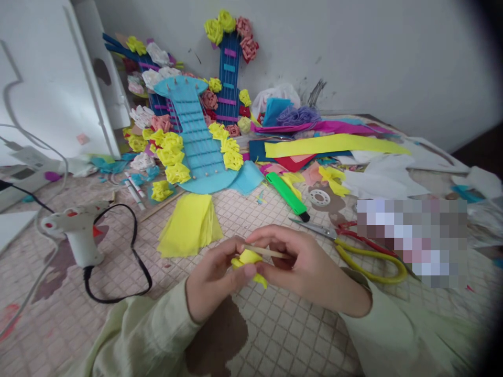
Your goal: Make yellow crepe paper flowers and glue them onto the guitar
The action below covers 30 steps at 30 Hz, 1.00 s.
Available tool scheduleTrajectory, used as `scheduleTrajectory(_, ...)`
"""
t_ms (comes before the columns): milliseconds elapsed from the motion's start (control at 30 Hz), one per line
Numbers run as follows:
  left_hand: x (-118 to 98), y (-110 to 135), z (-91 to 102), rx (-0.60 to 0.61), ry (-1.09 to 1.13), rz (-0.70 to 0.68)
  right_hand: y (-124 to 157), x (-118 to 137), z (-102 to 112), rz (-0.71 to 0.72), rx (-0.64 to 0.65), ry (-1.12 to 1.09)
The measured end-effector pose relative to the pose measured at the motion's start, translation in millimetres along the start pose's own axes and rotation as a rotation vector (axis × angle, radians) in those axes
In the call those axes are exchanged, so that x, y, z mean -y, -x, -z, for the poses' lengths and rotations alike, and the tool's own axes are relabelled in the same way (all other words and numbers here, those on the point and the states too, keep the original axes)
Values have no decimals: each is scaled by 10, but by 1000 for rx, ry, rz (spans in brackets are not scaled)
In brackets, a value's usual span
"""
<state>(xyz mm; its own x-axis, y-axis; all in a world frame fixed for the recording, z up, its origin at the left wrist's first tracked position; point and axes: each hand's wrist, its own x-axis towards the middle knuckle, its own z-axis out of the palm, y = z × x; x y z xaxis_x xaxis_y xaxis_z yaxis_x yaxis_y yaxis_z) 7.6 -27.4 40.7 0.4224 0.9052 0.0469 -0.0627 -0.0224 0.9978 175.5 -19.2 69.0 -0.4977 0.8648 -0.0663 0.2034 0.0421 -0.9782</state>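
Both hands meet low in the middle of the head view. My left hand [214, 280] pinches a small piece of rolled yellow crepe paper [250, 256] between thumb and fingers. A thin wooden stick [269, 253] lies across the top of that paper, with its right end inside my right hand [302, 262]. The right hand's fingers are curled round the stick, and its thumb presses close to the yellow paper. Just beyond the left hand lies a fanned stack of yellow paper sheets [190, 225]. The right fingertips are partly hidden.
A white glue gun [76, 225] with a looping black cord stands left. Yellow-handled scissors [369, 267] and a green cutter [286, 193] lie right. Behind, a light blue guitar-shaped piece [190, 136] carries yellow paper flowers. Paper strips [338, 145] and purple yarn [298, 116] sit back right.
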Motion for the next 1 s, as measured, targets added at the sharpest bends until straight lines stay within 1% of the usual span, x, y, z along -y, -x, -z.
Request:
scheduleTrajectory(100, 20, 6, 14, 13, -115, -4, -1, -10, -9, 22, 20, 11)
scheduleTrajectory(167, 15, 17, 26, 38, -133, 4, 2, -12, -12, 31, 30, 13)
scheduleTrajectory(300, 25, 37, 53, 56, -96, 17, -2, -14, -15, 30, 33, 10)
scheduleTrajectory(500, 49, 34, 59, 52, 2, 40, -22, -24, -11, 3, 18, 11)
scheduleTrajectory(600, 2, 25, 39, 41, -31, 57, -20, -22, -14, -3, 9, -1)
scheduleTrajectory(667, -29, 17, 22, 21, -65, 67, -19, -20, -19, 4, 1, 2)
scheduleTrajectory(867, -26, -2, -11, -128, -124, 33, -25, -50, -30, 41, -28, 76)
scheduleTrajectory(1000, 8, 7, -3, -168, -131, 8, -21, -71, -25, 67, -40, 167)
